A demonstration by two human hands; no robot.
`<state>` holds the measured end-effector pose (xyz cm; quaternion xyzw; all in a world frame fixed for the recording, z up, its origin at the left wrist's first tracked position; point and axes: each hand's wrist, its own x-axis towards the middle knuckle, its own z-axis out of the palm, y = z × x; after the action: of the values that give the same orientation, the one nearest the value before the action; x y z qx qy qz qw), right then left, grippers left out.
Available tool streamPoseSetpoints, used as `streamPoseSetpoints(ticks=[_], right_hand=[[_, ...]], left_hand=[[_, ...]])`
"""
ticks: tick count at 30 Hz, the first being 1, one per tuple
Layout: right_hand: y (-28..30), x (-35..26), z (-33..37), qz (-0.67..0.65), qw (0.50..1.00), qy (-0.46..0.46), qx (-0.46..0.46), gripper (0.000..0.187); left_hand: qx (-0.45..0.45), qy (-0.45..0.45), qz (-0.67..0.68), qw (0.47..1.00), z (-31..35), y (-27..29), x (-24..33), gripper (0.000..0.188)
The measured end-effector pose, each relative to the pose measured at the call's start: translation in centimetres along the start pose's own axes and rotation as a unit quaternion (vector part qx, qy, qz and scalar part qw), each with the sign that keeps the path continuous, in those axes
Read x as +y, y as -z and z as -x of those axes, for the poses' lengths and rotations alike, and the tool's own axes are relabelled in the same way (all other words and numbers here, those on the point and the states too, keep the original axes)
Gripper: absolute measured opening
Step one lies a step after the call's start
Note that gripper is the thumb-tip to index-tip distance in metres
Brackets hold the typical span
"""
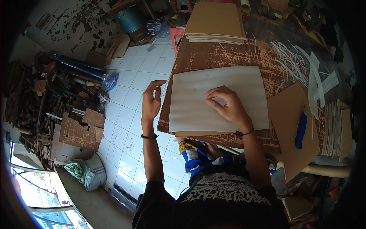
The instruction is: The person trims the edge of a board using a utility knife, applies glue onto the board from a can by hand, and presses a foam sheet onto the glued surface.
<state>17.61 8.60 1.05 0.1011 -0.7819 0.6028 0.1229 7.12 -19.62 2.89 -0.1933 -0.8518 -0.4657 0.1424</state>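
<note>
A white foam sheet (pixel 190 108) lies on the brown worktable, with a strip of cardboard (pixel 206 134) showing beneath its near edge. My right hand (pixel 228 105) is over the middle of the sheet, fingers curved and thumb a little apart from them. Nothing shows in its grasp, and whether it touches the foam I cannot tell. Just off the sheet's left edge, my left hand (pixel 151 101) is raised beside the table. Its fingers bend inward, apart from the thumb, and it holds nothing.
At the table's far end sits a cardboard stack (pixel 213 19). To the right are a cardboard piece (pixel 291 141) bearing a blue-handled cutter (pixel 301 131), white strips (pixel 291 63) and upright sheets (pixel 333 129). Scrap wood (pixel 49 99) piles up left of the tiled floor (pixel 129 114).
</note>
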Motion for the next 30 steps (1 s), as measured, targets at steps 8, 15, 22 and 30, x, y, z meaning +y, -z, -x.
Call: streamPoseSetpoints(ticks=[8, 15, 22, 30], right_hand=[[-2.4, 0.5, 1.1, 0.33, 0.931, 0.137, -0.073, 0.038], [-2.9, 0.0, 2.2, 0.325, 0.927, 0.139, -0.122, 0.036], [-3.4, -2.2, 6.7, 0.331, 0.923, 0.125, -0.15, 0.034], [-3.8, -1.3, 7.9, 0.345, 0.925, 0.117, -0.109, 0.028]], left_hand=[[-0.315, -0.124, -0.286, 0.896, 8.7, -3.2, 4.8, 0.105], [-0.207, -0.152, -0.178, 0.95, 12.5, -3.5, 3.4, 0.062], [-0.158, -0.172, -0.126, 0.964, 14.1, -3.6, 2.5, 0.036], [-0.193, -0.149, -0.081, 0.967, 13.9, -1.5, 2.5, 0.037]])
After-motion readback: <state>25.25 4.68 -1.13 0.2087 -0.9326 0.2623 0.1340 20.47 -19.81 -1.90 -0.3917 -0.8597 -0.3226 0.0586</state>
